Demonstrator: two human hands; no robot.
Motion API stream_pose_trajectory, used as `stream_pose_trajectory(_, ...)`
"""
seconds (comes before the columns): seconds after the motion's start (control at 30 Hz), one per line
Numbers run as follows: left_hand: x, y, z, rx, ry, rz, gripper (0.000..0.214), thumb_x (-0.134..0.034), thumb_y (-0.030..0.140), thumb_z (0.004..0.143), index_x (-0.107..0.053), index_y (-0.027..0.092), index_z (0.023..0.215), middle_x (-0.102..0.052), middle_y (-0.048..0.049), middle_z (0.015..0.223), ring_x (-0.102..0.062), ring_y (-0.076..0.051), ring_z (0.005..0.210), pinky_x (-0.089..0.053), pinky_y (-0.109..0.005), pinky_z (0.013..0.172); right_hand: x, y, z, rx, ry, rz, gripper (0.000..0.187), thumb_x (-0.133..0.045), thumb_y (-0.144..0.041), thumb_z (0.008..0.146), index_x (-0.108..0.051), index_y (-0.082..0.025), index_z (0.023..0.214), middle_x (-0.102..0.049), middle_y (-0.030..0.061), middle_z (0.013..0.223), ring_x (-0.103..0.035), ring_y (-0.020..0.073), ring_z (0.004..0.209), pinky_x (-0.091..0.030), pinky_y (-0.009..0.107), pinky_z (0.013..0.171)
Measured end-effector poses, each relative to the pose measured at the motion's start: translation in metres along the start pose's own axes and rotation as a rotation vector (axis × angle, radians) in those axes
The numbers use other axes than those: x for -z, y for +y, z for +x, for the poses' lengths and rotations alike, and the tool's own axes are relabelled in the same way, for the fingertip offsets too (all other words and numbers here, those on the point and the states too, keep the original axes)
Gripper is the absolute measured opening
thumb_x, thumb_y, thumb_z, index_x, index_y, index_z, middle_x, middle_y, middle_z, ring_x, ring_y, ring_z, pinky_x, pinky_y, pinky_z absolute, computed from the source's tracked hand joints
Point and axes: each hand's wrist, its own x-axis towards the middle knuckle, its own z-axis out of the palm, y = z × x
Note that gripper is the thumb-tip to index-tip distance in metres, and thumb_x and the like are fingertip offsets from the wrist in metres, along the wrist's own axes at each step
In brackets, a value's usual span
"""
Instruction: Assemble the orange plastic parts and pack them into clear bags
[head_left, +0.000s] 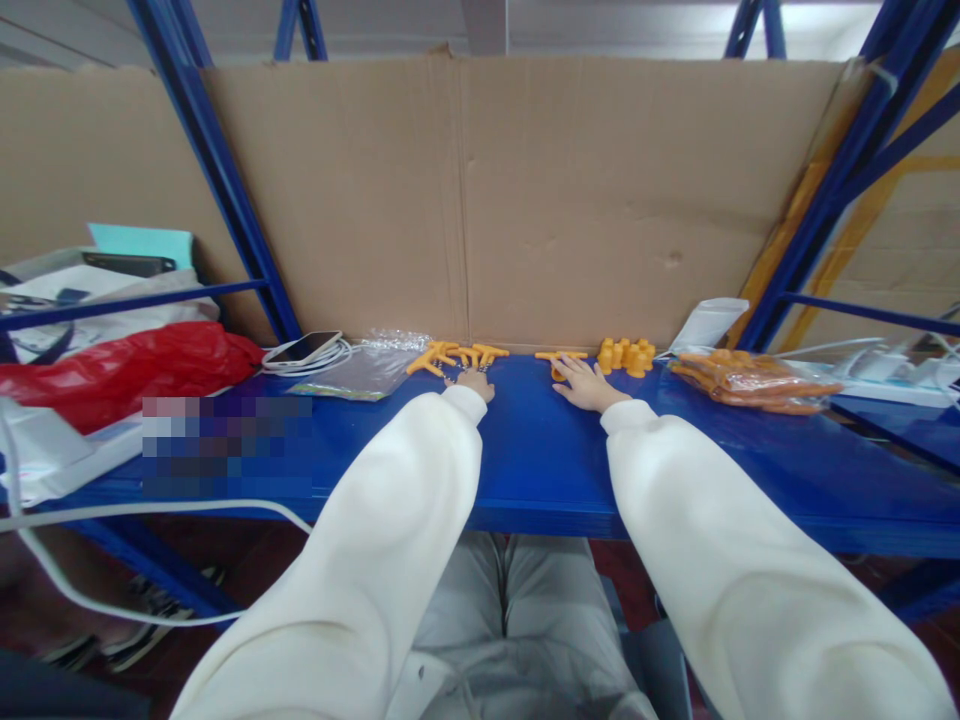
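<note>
My left hand [474, 381] reaches to the back of the blue table, its fingers partly spread against a group of orange branched plastic pieces [433, 357]. Small dark beaded bits, perhaps chains, show among those pieces. My right hand [583, 384] lies palm down with fingers stretched out over an orange bar-shaped piece [562, 355]; part of that piece is hidden under the fingers. Just right of this hand stands a cluster of short orange spool-like pieces [626, 356].
A clear plastic bag [367, 365], a phone [311, 347] and a coiled white cable [330, 358] lie left. Farther left is a red bag [135, 370]. To the right are a bag of orange pieces [750, 380] and a power strip [892, 375]. Cardboard [600, 200] walls the back.
</note>
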Motion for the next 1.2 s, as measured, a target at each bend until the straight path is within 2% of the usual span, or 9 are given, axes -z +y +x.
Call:
stream_pose_trajectory(0.13, 0.006, 0.005, -0.006, 0.041, -0.048, 0.101, 0.054, -0.048, 0.028, 0.089, -0.057, 0.022, 0.142, -0.045, -0.0129, 0.157, -0.04, -0.039, 0.144, -0.033, -0.062, 0.116, 0.001, 0.0, 0.0, -0.006, -0.02, -0.01, 0.064, -0.038, -0.038, 0.101, -0.025, -0.023, 0.161, -0.024, 0.012, 0.167, -0.023, 0.0292, 0.154, -0.021, 0.06, 0.121)
stream_pose_trajectory(0.27, 0.01, 0.007, -0.009, 0.045, -0.074, 0.099, 0.056, -0.045, 0.023, 0.09, -0.053, 0.022, 0.146, -0.038, -0.0113, 0.161, -0.036, -0.036, 0.147, -0.033, -0.059, 0.117, 0.0, 0.001, 0.0, -0.005, -0.015, -0.009, 0.064, -0.038, -0.039, 0.101, -0.025, -0.025, 0.162, -0.024, 0.0103, 0.167, -0.024, 0.0295, 0.154, -0.022, 0.06, 0.121)
stream_pose_trajectory(0.5, 0.011, 0.006, -0.01, 0.054, -0.057, 0.13, 0.054, -0.042, 0.03, 0.093, -0.055, 0.017, 0.144, -0.042, -0.0162, 0.158, -0.038, -0.039, 0.145, -0.033, -0.061, 0.115, 0.002, 0.0, 0.0, -0.015, -0.017, 0.019, 0.064, -0.04, -0.037, 0.1, -0.026, -0.023, 0.161, -0.025, 0.0116, 0.167, -0.024, 0.0299, 0.154, -0.021, 0.06, 0.121)
stream_pose_trajectory(0.63, 0.009, 0.003, -0.007, 0.045, -0.039, 0.127, 0.054, -0.045, 0.028, 0.091, -0.054, 0.018, 0.144, -0.043, -0.0159, 0.158, -0.031, -0.037, 0.148, -0.029, -0.062, 0.116, 0.003, -0.001, -0.001, -0.02, -0.025, 0.028, 0.065, -0.042, -0.035, 0.1, -0.026, -0.021, 0.161, -0.025, 0.0123, 0.167, -0.023, 0.03, 0.154, -0.021, 0.06, 0.122)
stream_pose_trajectory(0.83, 0.0, -0.004, 0.001, 0.025, 0.004, 0.103, 0.051, -0.042, 0.031, 0.095, -0.054, 0.027, 0.144, -0.038, -0.0113, 0.162, -0.027, -0.036, 0.15, -0.017, -0.071, 0.117, 0.0, 0.001, 0.001, -0.006, 0.0, 0.034, 0.062, -0.042, -0.037, 0.1, -0.03, -0.025, 0.16, -0.028, 0.0111, 0.166, -0.026, 0.0304, 0.153, -0.022, 0.061, 0.121)
stream_pose_trajectory(0.93, -0.003, -0.004, 0.002, 0.027, 0.031, 0.103, 0.049, -0.042, 0.028, 0.094, -0.058, 0.027, 0.14, -0.04, -0.0122, 0.16, -0.028, -0.038, 0.149, -0.015, -0.074, 0.116, 0.0, 0.001, 0.001, -0.008, 0.0, 0.037, 0.062, -0.044, -0.036, 0.099, -0.031, -0.025, 0.159, -0.029, 0.011, 0.165, -0.027, 0.0301, 0.153, -0.023, 0.061, 0.121)
stream_pose_trajectory(1.1, -0.001, -0.002, -0.002, 0.068, 0.128, 0.116, 0.049, -0.046, 0.017, 0.088, -0.064, 0.021, 0.134, -0.044, -0.0158, 0.155, -0.031, -0.038, 0.148, -0.02, -0.069, 0.118, 0.002, 0.0, 0.0, -0.004, -0.009, 0.037, 0.064, -0.043, -0.033, 0.098, -0.03, -0.02, 0.16, -0.027, 0.0131, 0.166, -0.025, 0.0303, 0.153, -0.021, 0.061, 0.121)
stream_pose_trajectory(1.2, 0.002, -0.002, -0.002, 0.061, 0.202, 0.056, 0.049, -0.05, 0.012, 0.085, -0.065, 0.018, 0.131, -0.05, -0.0179, 0.147, -0.04, -0.037, 0.142, -0.026, -0.063, 0.118, 0.002, 0.0, 0.0, -0.008, -0.012, 0.036, 0.065, -0.043, -0.034, 0.098, -0.03, -0.019, 0.16, -0.026, 0.0132, 0.166, -0.024, 0.0303, 0.153, -0.021, 0.06, 0.121)
